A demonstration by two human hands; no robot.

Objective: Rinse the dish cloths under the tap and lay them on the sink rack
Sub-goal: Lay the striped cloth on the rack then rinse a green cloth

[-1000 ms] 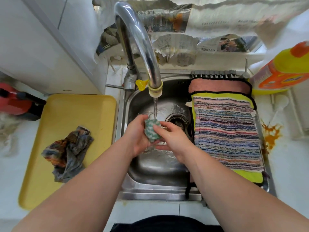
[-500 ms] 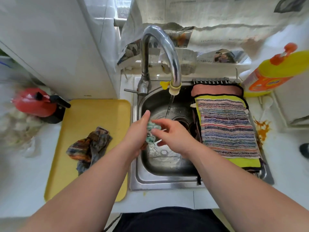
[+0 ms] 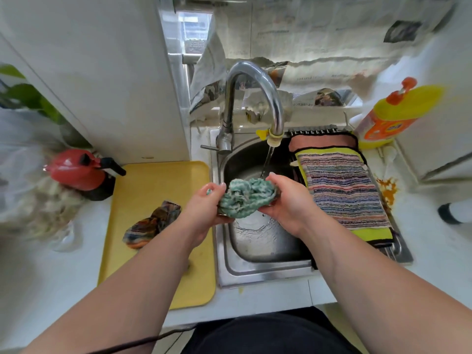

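- Stainless steel sink (image 3: 255, 274): curved chrome tap (image 3: 255, 83) at 12 o'clock runs water.
- Flat striped multicolour cloth (image 3: 344, 195) covers the sink rack (image 3: 314, 132), 3 o'clock; crumpled dark cloth (image 3: 153, 223) on yellow plastic tray (image 3: 158, 187), 9 o'clock.
- Yellow-and-orange detergent bottle (image 3: 393, 116), 1 o'clock: label unreadable.
- Bunched green-and-white knitted dish cloth (image 3: 246, 200) over the basin: likely soft, sodden; take opposite edges.
- Left hand (image 3: 204, 210) and right hand (image 3: 288, 208) each grip 1 end, fingers curled.

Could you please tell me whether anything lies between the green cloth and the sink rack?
Nothing visible stands between the green cloth, held by left hand and right hand, and the sink rack. A striped cloth, yellow cloth and pink cloth already cover most of it.
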